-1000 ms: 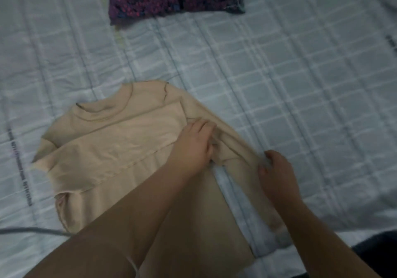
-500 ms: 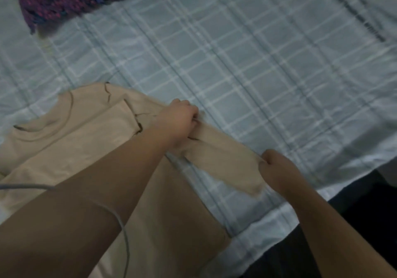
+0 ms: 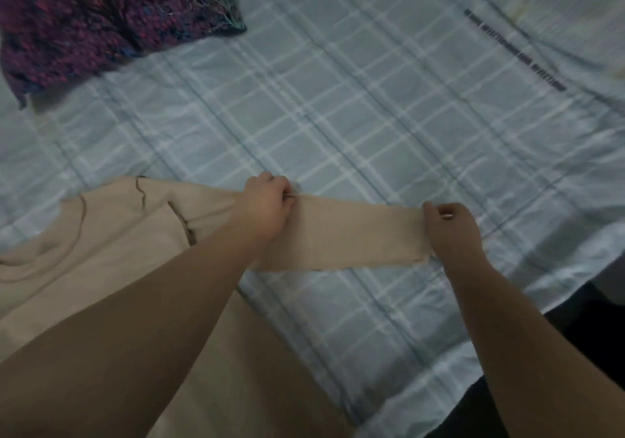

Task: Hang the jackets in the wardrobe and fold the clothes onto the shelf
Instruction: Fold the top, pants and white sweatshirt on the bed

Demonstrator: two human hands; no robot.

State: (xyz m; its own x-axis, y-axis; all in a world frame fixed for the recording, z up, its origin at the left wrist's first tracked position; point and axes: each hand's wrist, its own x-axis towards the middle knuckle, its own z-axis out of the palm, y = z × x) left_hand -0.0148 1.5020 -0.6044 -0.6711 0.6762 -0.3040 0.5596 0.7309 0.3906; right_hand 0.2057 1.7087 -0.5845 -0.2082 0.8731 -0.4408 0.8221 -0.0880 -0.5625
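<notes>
A person's two bare hands hold the sleeve (image 3: pixel 355 231) of a beige sweater (image 3: pixel 101 245) that lies on a bed covered with a pale blue checked sheet (image 3: pixel 338 116). The left hand (image 3: pixel 267 204) is closed around the sleeve partway along it, fingers curled over the far edge of the fabric. The right hand (image 3: pixel 449 231) pinches the cuff end of the same sleeve, thumb and fingers bent onto the cloth. Between the two grips the sleeve runs straight and flat, resting on the sheet. On the other side of the left hand's grip, away from the right hand, the sleeve joins the body of the sweater, which spreads out under the left forearm and toward the person; its round neckline (image 3: pixel 50 251) lies farther out on that side. Well beyond the left hand, farther from the person, a dark purple and red knitted garment (image 3: pixel 101 15) lies on the sheet, apart from the sweater. Far beyond the right hand, a line of small dark lettering (image 3: pixel 514 52) runs across the sheet, too blurred to read.
</notes>
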